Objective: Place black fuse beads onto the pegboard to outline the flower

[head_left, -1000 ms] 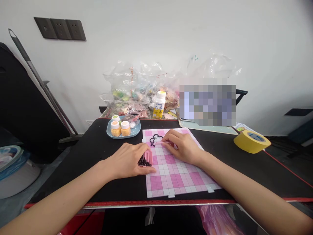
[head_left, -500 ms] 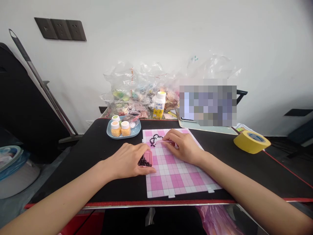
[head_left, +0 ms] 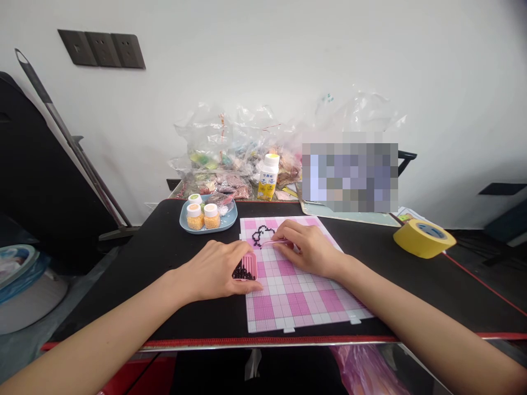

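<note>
A pink ridged bead tray [head_left: 250, 265] with black beads [head_left: 244, 272] in it is gripped between the thumb and fingers of my left hand [head_left: 222, 269], at the left edge of the pegboard. Pink tweezers [head_left: 272, 242] are pinched in my right hand [head_left: 302, 245], their tip low over the board beside the beads. The pegboard [head_left: 280, 299] has a pink and white checked pattern and lies flat on the black mat. Near its far left corner, black beads form a curved outline [head_left: 257, 237], partly hidden by my right fingers.
A blue plate [head_left: 225, 224] with several bead jars [head_left: 212, 216] stands left of the board. Behind are a white and yellow bottle [head_left: 268, 176] and plastic bags [head_left: 214, 137]. A yellow tape roll [head_left: 424, 239] lies on the right, a bin [head_left: 33, 291] at lower left.
My right hand and the tweezers have shifted slightly toward me, the tip now a little lower beside the bead outline. My left hand and the tray stay in place.
</note>
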`<control>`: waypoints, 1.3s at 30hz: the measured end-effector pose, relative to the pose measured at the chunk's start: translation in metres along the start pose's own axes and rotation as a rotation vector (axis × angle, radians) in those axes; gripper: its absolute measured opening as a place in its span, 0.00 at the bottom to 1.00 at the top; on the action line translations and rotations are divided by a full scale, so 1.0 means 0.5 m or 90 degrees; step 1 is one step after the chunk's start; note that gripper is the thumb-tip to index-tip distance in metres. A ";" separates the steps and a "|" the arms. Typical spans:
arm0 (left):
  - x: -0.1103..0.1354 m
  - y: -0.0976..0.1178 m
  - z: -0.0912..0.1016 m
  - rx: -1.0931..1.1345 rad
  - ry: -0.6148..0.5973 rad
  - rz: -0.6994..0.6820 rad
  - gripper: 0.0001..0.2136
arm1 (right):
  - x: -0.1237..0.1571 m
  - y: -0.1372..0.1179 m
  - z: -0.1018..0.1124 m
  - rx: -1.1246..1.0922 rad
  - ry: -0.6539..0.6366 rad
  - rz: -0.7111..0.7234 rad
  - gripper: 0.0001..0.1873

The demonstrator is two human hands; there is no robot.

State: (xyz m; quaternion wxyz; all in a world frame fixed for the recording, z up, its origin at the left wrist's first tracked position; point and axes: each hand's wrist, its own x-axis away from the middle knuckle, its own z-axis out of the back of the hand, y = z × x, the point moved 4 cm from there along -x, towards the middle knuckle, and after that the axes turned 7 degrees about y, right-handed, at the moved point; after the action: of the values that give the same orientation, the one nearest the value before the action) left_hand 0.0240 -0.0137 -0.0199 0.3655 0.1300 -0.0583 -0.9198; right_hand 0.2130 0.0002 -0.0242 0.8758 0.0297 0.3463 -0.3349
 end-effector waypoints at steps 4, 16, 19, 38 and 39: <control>0.001 0.000 0.000 0.006 0.008 -0.004 0.23 | 0.000 0.002 0.002 0.003 -0.003 -0.002 0.06; 0.002 0.000 0.000 -0.003 0.007 -0.009 0.24 | 0.001 0.004 0.002 0.002 -0.006 0.000 0.06; 0.000 0.001 0.001 -0.005 0.002 -0.008 0.24 | 0.001 0.003 0.003 -0.002 -0.006 0.000 0.07; 0.001 -0.002 -0.003 -0.019 -0.001 -0.008 0.26 | 0.001 -0.002 0.003 -0.027 -0.031 0.015 0.08; 0.001 -0.002 -0.003 -0.019 -0.001 -0.009 0.26 | 0.001 -0.002 0.003 -0.027 -0.031 0.014 0.08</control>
State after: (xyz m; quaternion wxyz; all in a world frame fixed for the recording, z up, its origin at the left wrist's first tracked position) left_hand 0.0234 -0.0136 -0.0217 0.3606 0.1246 -0.0440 -0.9233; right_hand 0.2134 -0.0013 -0.0231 0.8881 0.0065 0.3314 -0.3185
